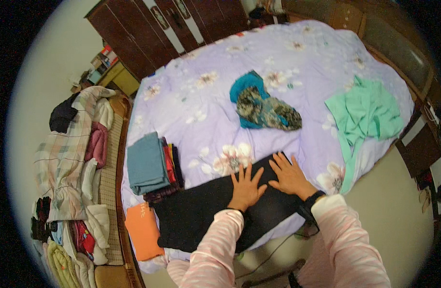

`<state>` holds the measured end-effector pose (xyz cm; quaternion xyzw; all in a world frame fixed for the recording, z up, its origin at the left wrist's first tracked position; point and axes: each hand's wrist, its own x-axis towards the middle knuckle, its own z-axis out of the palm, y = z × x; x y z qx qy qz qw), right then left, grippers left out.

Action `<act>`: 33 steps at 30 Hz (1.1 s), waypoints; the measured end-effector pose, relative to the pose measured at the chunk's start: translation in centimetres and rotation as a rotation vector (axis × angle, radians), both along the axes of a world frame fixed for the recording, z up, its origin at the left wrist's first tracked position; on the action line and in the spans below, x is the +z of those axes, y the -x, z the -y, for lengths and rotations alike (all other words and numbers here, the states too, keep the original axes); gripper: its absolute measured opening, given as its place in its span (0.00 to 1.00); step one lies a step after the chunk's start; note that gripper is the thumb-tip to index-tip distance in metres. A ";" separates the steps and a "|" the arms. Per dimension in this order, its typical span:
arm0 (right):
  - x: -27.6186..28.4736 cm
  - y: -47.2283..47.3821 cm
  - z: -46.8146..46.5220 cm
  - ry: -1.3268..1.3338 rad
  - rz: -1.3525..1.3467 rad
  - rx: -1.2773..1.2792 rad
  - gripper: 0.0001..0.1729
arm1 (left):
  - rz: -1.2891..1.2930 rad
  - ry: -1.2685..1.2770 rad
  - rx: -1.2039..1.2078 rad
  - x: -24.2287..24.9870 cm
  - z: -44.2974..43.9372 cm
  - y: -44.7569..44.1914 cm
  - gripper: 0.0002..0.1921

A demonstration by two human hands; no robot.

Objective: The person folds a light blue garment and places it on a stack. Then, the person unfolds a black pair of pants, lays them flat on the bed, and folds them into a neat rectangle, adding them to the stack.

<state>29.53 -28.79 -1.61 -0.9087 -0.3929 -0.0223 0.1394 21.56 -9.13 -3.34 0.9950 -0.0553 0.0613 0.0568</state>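
A black garment (202,212) lies spread flat along the near edge of the bed. On its upper right part rests my left hand (245,189), palm down with the fingers apart. My right hand (289,176) presses flat near the garment's right end, fingers spread as well. To the left, an orange folded garment (143,234) that bears writing touches the black cloth. Just above it sits a stack of folded clothes with a blue-grey garment (147,163) on top. Beyond my hands lies a crumpled teal and camouflage-patterned garment (249,102).
A mint-green garment (368,111) lies loose at the right of the flowered lilac bedspread (191,97). Left of the bed stands a wooden sofa (110,212) heaped with clothes and a plaid blanket (63,151). A dark wardrobe (134,32) stands behind. A cable (267,264) hangs near my legs.
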 end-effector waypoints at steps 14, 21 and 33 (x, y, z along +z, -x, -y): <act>-0.1 -2.8 -1.0 0.158 -0.059 0.097 0.48 | 0.016 0.053 0.020 -0.4 -0.1 0.4 0.40; 0.1 -2.9 1.0 0.142 -0.095 -0.095 0.50 | -0.103 0.028 0.062 1.4 0.2 0.4 0.39; 3.9 3.3 -1.3 -0.030 -0.028 0.154 0.44 | -0.148 -0.070 0.070 2.8 2.0 1.1 0.36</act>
